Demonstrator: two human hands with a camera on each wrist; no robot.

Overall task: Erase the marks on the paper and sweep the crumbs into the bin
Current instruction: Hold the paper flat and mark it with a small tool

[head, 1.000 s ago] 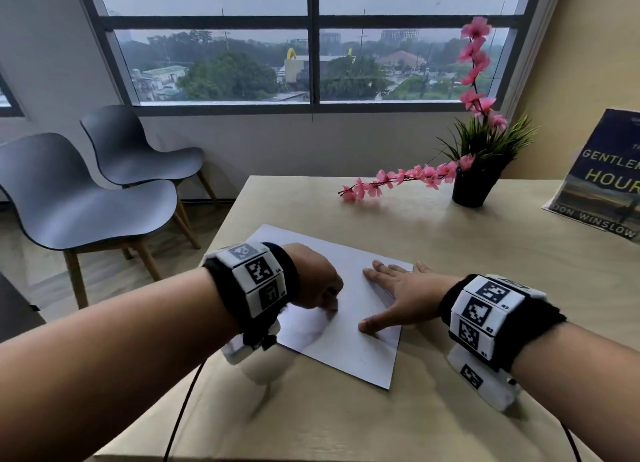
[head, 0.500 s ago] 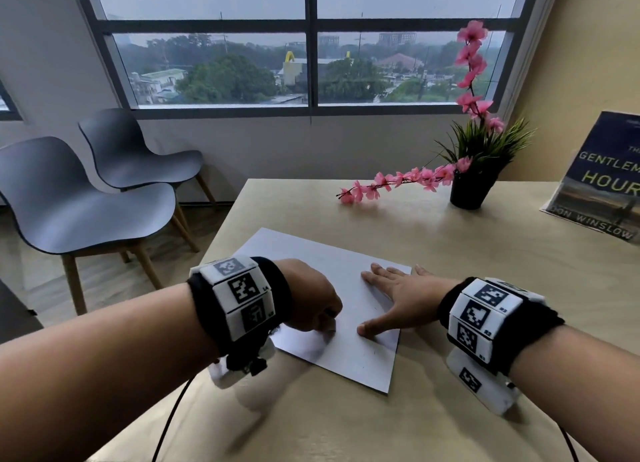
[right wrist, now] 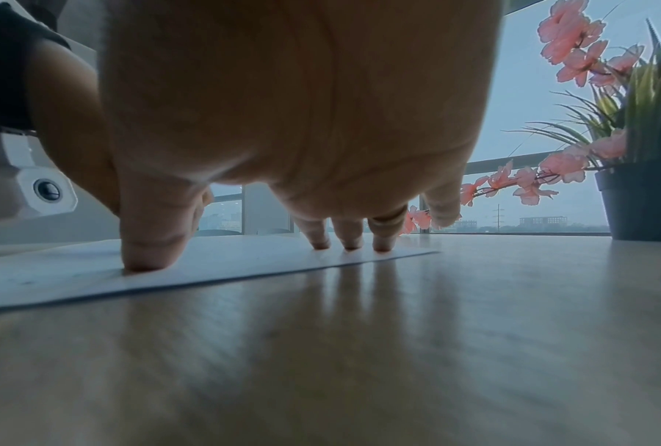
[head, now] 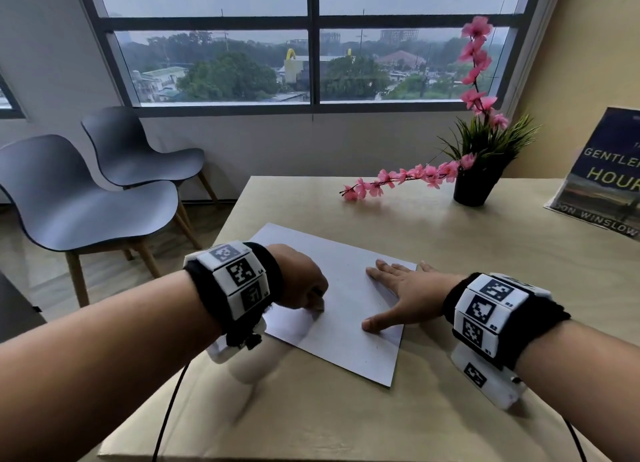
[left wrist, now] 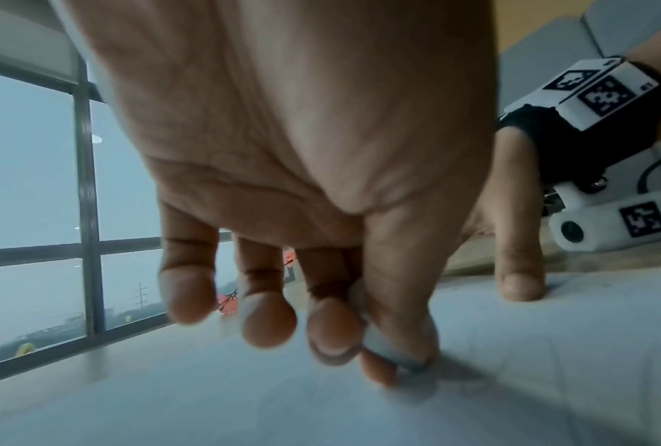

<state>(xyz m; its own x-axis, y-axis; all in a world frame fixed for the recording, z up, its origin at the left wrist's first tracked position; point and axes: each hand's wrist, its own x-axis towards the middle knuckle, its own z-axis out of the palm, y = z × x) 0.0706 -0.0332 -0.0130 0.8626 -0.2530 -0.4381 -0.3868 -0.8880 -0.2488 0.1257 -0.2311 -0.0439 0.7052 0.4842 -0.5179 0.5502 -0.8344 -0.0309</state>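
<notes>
A white sheet of paper (head: 349, 337) lies at an angle on the wooden table (head: 450, 247). My left hand (head: 304, 285) is curled over the sheet's left part and pinches a small pale eraser (left wrist: 382, 350) between thumb and forefinger, its tip down on the paper (left wrist: 512, 347). My right hand (head: 405, 295) lies flat on the sheet's right edge, thumb and fingertips (right wrist: 350, 241) pressing the paper (right wrist: 245, 265) down. A few faint specks show on the sheet near my right thumb. No bin is in view.
A black pot with grass and pink blossoms (head: 478, 177) stands at the back right, one flowering branch reaching left over the table. A book (head: 602, 184) leans at the far right. Two grey chairs (head: 86, 198) stand left of the table, under the window.
My left hand has shifted slightly back and forth on the paper with the eraser. The right hand has stayed pressed on the sheet's edge.
</notes>
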